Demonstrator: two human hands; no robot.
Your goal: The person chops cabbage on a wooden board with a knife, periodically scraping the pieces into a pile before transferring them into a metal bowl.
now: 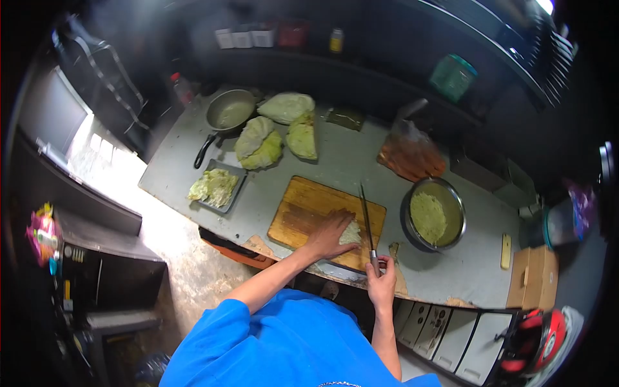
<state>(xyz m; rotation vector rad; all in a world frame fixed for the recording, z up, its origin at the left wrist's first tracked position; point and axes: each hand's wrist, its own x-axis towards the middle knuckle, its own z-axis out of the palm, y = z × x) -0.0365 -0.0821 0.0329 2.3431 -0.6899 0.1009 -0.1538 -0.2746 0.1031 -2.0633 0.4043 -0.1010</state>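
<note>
My right hand (382,278) is closed round the handle of a long kitchen knife (367,219), whose blade points away from me over the right part of a wooden cutting board (300,200). Flat on the board, fingers stretched out, lies my left hand (332,235). It touches a small heap of chopped cabbage (351,235) between it and the blade. To the right of the board, a metal bowl (461,227) holds more chopped cabbage (427,216). A grey tray (237,187) with cabbage pieces (215,187) sits to the left.
Behind the board are cabbage leaves (259,143), a cut cabbage wedge (302,137) and a larger cabbage piece (287,108). A frying pan (231,111) stands at the back left, its handle toward me. A plastic bag of orange-coloured food (411,155) lies behind the bowl. A cardboard box (534,277) stands far right.
</note>
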